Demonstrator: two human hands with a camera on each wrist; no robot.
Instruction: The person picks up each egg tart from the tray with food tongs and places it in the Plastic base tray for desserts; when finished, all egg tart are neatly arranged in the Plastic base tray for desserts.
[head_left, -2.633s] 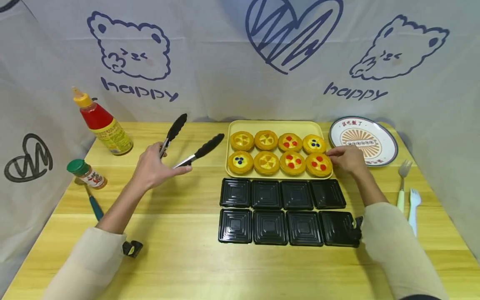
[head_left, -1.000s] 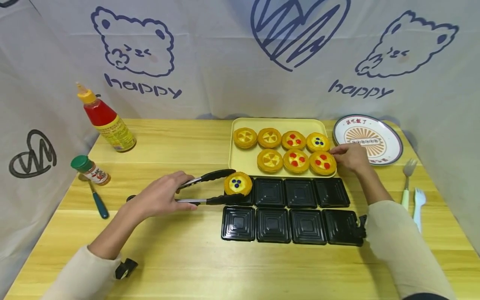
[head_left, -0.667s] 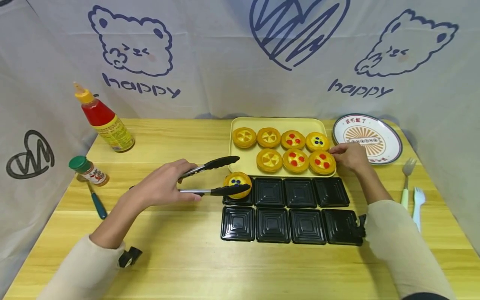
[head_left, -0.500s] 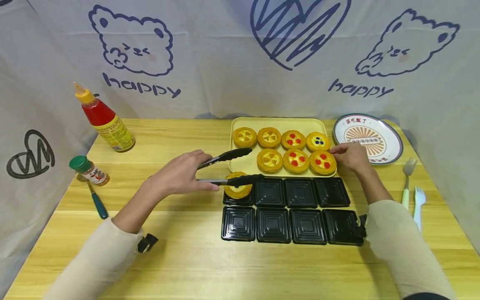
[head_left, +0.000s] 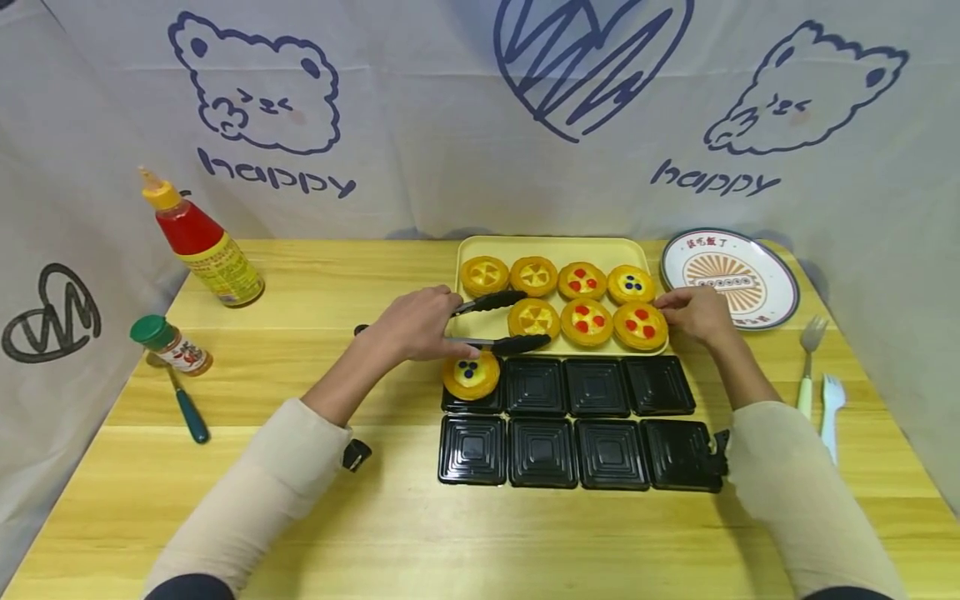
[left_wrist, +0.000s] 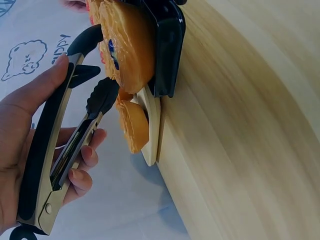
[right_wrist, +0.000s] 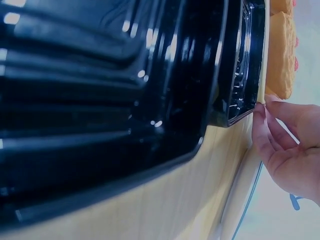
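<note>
My left hand grips a pair of tongs with black tips, its jaws spread apart. In the head view the tips reach over the yellow tray, on either side of the left edge of the front-row tart with orange wedges. A tart with blue berries sits in the back-left black square tray, below the tongs. More tarts with red, blue or orange toppings stand in two rows on the yellow tray. My right hand pinches that tray's right edge; thumb and fingers meet at its rim.
Several black square trays lie in two rows in front of the yellow tray. A patterned plate, a fork and a pale blue utensil lie at right. At left stand a sauce bottle and a green-capped shaker beside a teal-handled utensil.
The left hand carried the blue-berry tart from the yellow tray to the back-left black tray, released it from the tongs, then moved right and back toward the orange-wedge tart. The right hand stayed.
</note>
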